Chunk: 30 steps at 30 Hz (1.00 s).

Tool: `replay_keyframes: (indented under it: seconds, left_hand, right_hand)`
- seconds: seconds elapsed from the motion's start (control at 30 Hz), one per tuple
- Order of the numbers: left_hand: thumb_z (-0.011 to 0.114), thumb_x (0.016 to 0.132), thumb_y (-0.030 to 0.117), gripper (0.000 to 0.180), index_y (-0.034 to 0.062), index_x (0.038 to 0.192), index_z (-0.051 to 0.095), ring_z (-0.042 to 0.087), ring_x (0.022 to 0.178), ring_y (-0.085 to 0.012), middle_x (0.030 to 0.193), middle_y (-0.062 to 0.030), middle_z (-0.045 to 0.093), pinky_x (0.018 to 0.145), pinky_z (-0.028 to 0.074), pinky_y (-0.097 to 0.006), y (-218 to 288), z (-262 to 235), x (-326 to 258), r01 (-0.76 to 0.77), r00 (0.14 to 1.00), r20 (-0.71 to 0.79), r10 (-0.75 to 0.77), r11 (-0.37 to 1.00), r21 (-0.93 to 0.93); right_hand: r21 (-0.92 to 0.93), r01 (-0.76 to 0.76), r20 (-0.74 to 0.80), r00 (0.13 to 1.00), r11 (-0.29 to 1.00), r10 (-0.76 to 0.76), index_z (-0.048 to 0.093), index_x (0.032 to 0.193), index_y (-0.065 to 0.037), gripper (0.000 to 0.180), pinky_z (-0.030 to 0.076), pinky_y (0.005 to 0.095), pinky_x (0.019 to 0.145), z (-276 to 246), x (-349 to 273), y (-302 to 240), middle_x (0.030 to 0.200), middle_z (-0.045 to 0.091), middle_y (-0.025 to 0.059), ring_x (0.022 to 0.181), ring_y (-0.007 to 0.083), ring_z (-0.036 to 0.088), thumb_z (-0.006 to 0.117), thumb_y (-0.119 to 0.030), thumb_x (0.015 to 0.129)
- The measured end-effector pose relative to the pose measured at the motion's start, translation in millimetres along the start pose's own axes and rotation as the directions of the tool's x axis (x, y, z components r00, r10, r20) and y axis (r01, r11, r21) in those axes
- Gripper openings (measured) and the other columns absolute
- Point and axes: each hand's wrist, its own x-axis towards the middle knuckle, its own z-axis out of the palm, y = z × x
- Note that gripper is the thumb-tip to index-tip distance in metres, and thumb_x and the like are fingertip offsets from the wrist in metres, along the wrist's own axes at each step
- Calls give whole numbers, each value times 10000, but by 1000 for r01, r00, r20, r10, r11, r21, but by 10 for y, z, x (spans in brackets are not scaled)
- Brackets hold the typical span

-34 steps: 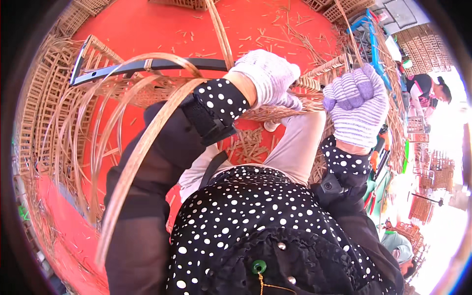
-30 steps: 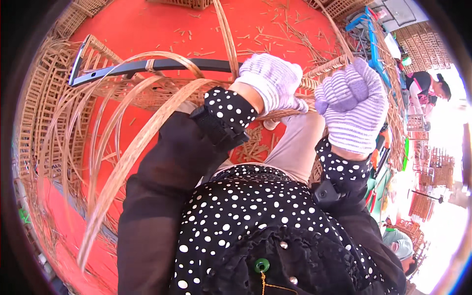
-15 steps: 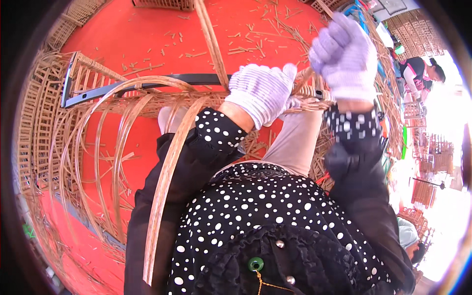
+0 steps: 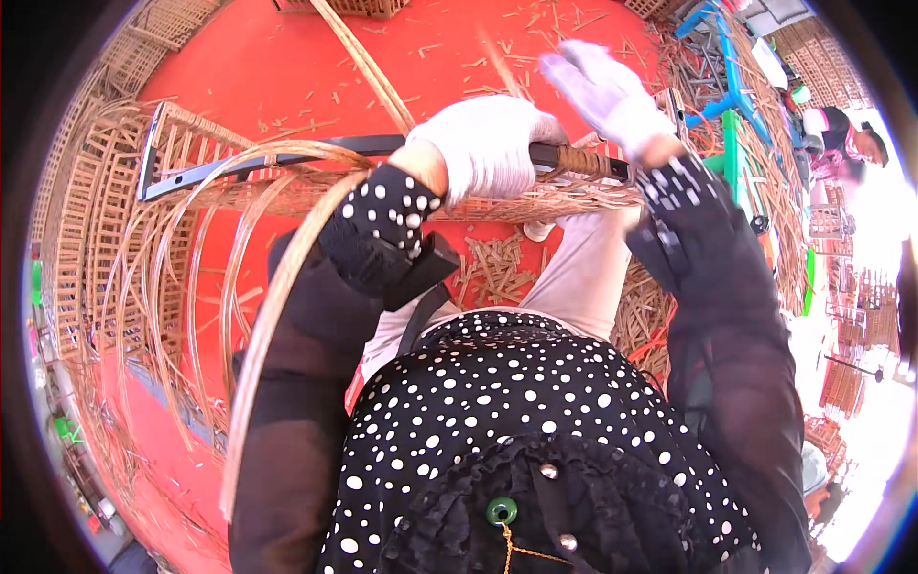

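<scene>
My left hand (image 4: 488, 145), in a white knit glove, is wrapped round the dark metal bar (image 4: 215, 178) of a woven rattan piece. Just right of it, flat strip is coiled closely round the bar (image 4: 588, 165). A pair of long pale strips (image 4: 363, 65) rises from beside my left hand toward the far side. Another broad strip (image 4: 273, 301) bends down over my left forearm. My right hand (image 4: 604, 96), gloved and slightly blurred, is raised above the bar's right end with fingers stretched out and nothing visible in them. Near its fingertips is a blurred strip (image 4: 502, 65).
Several looped strips (image 4: 229, 268) hang at the left beside a lattice panel (image 4: 91, 210). Cut scraps (image 4: 497, 273) litter the red floor (image 4: 229, 77). A blue frame (image 4: 732, 67) and green post (image 4: 732, 153) stand at the right. Another person (image 4: 841, 143) is beyond them.
My right hand has moved left from a closed pose and opened. My left hand, thumb raised before, now curls over the bar. The strips beside it lean further left.
</scene>
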Motion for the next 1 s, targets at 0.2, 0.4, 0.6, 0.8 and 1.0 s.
replay_keyframes:
  seconds: [0.2, 0.4, 0.6, 0.8, 1.0]
  left_hand:
    - [571, 580, 168, 480, 13, 1034, 594, 586, 795, -198, 859, -139, 632, 725, 448, -313, -112, -137, 73, 30, 950, 312, 23, 986, -165]
    - [590, 714, 137, 239, 38, 928, 625, 599, 743, -207, 792, -101, 633, 676, 472, -299, -215, 124, -49, -162, 949, -292, 119, 978, -127]
    - [617, 713, 59, 160, 63, 871, 593, 609, 774, -242, 908, -68, 615, 677, 497, -332, 6, 814, -664, -162, 662, -716, 221, 975, 151]
    - [613, 720, 114, 193, 85, 907, 577, 612, 654, -244, 1059, -37, 558, 552, 509, -352, -132, 1381, -615, 180, 695, -718, -40, 976, 121]
    - [619, 721, 94, 139, 85, 858, 592, 614, 593, -232, 1179, -29, 510, 521, 512, -349, -216, 1486, -569, 61, 707, -706, -28, 998, 20]
  right_hand:
    - [408, 134, 53, 984, 903, -169, 573, 994, -35, 340, 486, 303, 718, -215, -821, -334, 968, 596, 113, 817, 206, 608, 716, -157, 711]
    - [565, -4, 109, 991, 825, -71, 604, 874, -32, 249, 484, 273, 657, -221, -783, -361, 760, 622, 76, 699, 142, 600, 730, -60, 661]
    - [717, -221, 327, 944, 662, -40, 594, 877, -12, 214, 484, 240, 702, -197, -656, -166, 781, 624, 54, 735, 96, 588, 696, 1, 689]
    - [649, -162, 434, 881, 743, -187, 573, 929, -20, 257, 462, 280, 735, -242, -503, -191, 837, 588, 25, 811, 120, 555, 692, -42, 702]
    - [726, -277, 540, 797, 630, -271, 532, 1069, -19, 360, 437, 237, 745, -294, -424, -232, 904, 542, 15, 839, 83, 493, 637, -25, 725]
